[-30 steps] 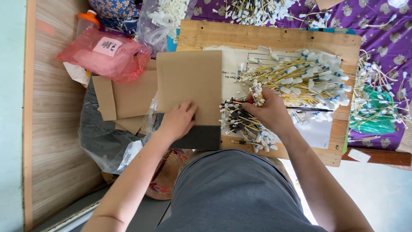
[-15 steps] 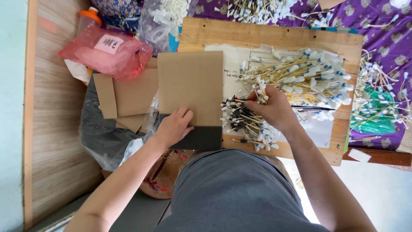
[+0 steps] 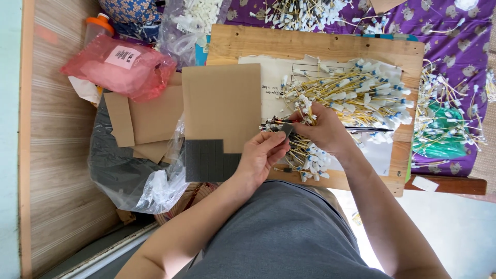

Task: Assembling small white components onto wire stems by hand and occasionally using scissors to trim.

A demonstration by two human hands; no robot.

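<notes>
Far left: a pink plastic bag, closed, its contents not readable, lying over loose cardboard flaps and a crumpled dark and clear plastic sack.

Next along: a brown cardboard sheet resting on the wooden board, with a block of dark grey foam squares stuck along its lower edge, part of the block already missing at the upper right corner.

At centre, both hands meeting just right of that sheet. Left hand curled, thumb and fingertips pinching a small dark grey foam piece, apparently pressed against the bundle. Right hand closed around a bundle of thin wires, dark ends jutting leftward toward the left hand; long axis of the bundle roughly horizontal, running left to right across the board. Both hands touching the bundle; left hand nearer the wire tips, right hand nearer the main heap.

Right of the hands: a large heap of yellow wires with white connectors, spread over a printed paper sheet on the board.

Far right, off the board: more loose wires on purple patterned cloth, some lying over a green plastic bag.
</notes>
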